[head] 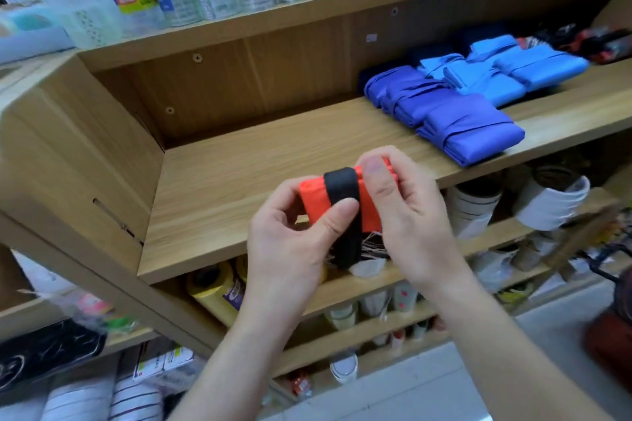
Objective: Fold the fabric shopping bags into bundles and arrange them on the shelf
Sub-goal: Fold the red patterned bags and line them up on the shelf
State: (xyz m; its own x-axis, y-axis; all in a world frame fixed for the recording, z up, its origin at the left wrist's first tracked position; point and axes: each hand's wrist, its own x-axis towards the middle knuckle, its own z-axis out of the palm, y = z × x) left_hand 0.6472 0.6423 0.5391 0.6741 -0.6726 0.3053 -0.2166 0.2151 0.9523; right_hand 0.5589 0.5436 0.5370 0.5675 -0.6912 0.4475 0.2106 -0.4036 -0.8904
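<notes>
Shelf: bundle held above its front edge.
Blues: at right; a shove may topple them.
Left grip: pinches bundle, thumb on strap.
Right grip: pinches bundle's end.
Bundle: orange; may spring open.
Strap: loose tail; may slip.

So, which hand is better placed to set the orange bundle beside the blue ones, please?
Probably the right hand: it pinches the orange bundle on the side nearest the blue bundles; the left hand pins the black strap.
</notes>
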